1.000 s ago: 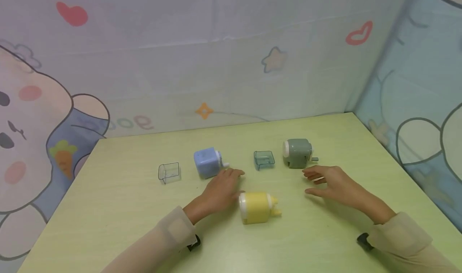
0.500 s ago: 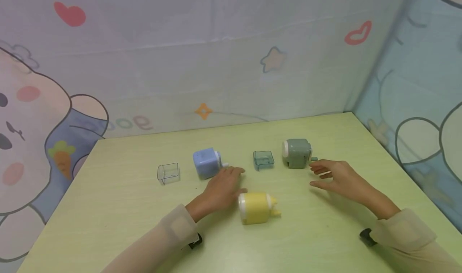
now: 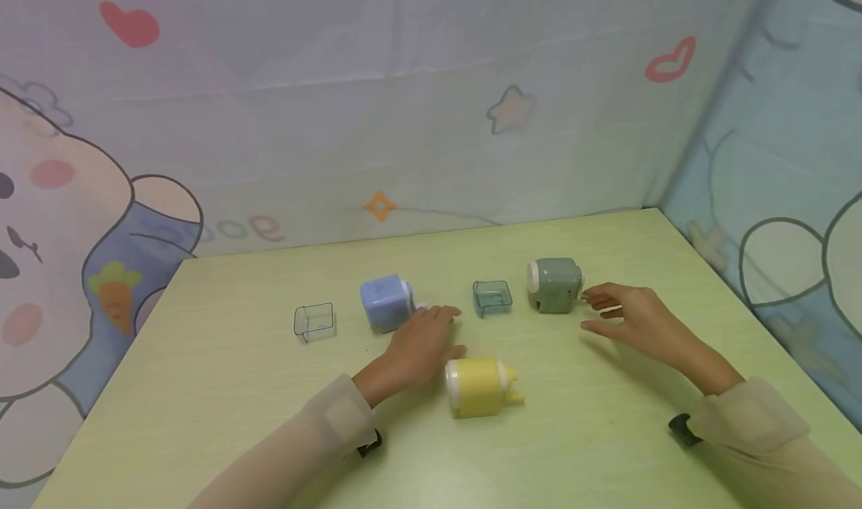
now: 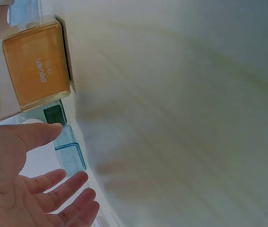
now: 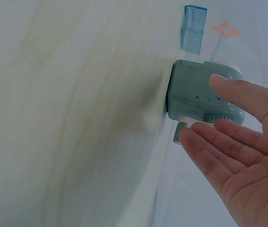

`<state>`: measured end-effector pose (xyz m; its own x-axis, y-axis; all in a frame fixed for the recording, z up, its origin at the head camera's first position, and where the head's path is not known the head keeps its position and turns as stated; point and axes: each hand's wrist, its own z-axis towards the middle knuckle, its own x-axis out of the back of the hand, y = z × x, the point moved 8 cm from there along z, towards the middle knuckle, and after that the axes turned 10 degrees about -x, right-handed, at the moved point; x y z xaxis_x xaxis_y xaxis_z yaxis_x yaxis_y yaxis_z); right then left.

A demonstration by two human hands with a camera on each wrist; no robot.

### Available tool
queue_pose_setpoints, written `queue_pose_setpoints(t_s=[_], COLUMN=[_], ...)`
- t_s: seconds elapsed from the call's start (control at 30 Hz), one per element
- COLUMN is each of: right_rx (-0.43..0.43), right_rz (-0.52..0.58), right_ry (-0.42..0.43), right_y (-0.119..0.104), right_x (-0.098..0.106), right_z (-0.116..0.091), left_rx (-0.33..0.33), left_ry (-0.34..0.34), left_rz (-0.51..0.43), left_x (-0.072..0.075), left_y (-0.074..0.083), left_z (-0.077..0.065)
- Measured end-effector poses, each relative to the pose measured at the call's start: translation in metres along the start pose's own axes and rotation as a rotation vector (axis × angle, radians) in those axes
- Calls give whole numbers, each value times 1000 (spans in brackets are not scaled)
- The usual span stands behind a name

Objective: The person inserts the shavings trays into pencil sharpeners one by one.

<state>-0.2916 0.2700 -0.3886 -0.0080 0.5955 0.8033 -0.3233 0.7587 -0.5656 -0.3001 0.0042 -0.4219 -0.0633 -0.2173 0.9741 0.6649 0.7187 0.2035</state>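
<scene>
Three crank pencil sharpeners lie on the table. My left hand (image 3: 420, 346) is spread between the blue sharpener (image 3: 386, 303) and the yellow sharpener (image 3: 477, 389), fingers loose and holding nothing. In the left wrist view the yellow one shows its amber drawer (image 4: 37, 66), with my thumb beside it. The green sharpener (image 3: 555, 284) is at the back right. My right hand (image 3: 633, 322) is at its crank side, fingers relaxed. In the right wrist view those fingertips overlap the green crank knob (image 5: 180, 133), and the thumb is over the body.
A clear shavings drawer (image 3: 314, 322) lies left of the blue sharpener. A teal-tinted drawer (image 3: 492, 297) lies between the blue and green ones. Behind the pale green table (image 3: 236, 419) hangs a printed cloth (image 3: 431, 120).
My right hand has moved away slightly to the right, then up toward the crank of the green sharpener. The left hand has shifted slightly right. The sharpeners stay in place.
</scene>
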Motion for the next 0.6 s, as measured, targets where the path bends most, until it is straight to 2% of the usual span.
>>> queue_pose_setpoints(t_s=[0.33, 0.6], right_rx=[-79, -116], right_rz=[5, 12], right_ry=[-11, 55], right_y=[5, 9], right_x=[1, 7], right_z=[7, 14], left_rx=[24, 36], left_ry=[-3, -15], left_rz=[24, 18], left_x=[-3, -4], left_y=[-2, -6], left_z=[5, 11])
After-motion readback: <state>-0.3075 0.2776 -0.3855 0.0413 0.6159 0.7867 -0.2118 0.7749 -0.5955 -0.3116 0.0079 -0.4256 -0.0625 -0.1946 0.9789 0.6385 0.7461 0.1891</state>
